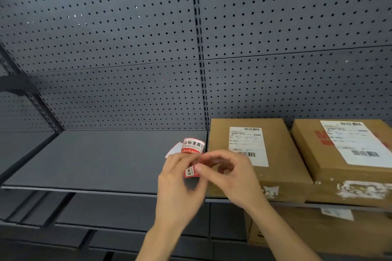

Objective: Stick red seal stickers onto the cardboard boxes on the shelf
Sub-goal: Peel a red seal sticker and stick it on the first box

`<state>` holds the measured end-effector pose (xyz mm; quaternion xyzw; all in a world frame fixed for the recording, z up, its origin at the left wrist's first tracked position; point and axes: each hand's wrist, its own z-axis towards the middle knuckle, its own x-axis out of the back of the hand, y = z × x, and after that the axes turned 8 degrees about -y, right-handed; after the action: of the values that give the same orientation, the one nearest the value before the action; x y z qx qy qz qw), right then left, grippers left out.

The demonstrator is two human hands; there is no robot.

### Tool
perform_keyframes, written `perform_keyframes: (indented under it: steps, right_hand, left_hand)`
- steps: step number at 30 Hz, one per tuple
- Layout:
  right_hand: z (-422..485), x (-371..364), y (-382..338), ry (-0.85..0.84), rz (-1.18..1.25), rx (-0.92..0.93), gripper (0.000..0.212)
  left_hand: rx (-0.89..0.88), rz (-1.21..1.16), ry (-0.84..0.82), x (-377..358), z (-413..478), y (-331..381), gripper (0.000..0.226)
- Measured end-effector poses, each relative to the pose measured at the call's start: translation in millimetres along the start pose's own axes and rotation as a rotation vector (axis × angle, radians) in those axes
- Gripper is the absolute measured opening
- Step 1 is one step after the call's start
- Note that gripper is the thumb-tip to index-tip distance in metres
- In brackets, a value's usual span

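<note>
Red seal stickers (192, 150) stood as an upright strip gripped in my left hand (180, 184) above the shelf's (95, 159) front edge, my right hand (229, 176) pinching one, with the nearest cardboard box (275, 154) just right, closer to that hand.

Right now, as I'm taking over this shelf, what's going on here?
A person's left hand holds a strip of red seal stickers while the right hand pinches at it, apparently peeling one off. The left cardboard box and the right cardboard box sit on the shelf beside the hands; no sticker is being pressed on yet.
</note>
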<state>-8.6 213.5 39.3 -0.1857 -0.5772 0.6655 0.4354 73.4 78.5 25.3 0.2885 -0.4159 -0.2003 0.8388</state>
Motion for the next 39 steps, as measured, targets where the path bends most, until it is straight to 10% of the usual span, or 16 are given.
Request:
perform_keyframes:
  steps: [39]
  right_hand:
    - [-109,58,125,0.52,-0.176,-0.2,0.008]
  left_hand:
    - [0.273,-0.165,0.015,-120,-51,-3,0.01]
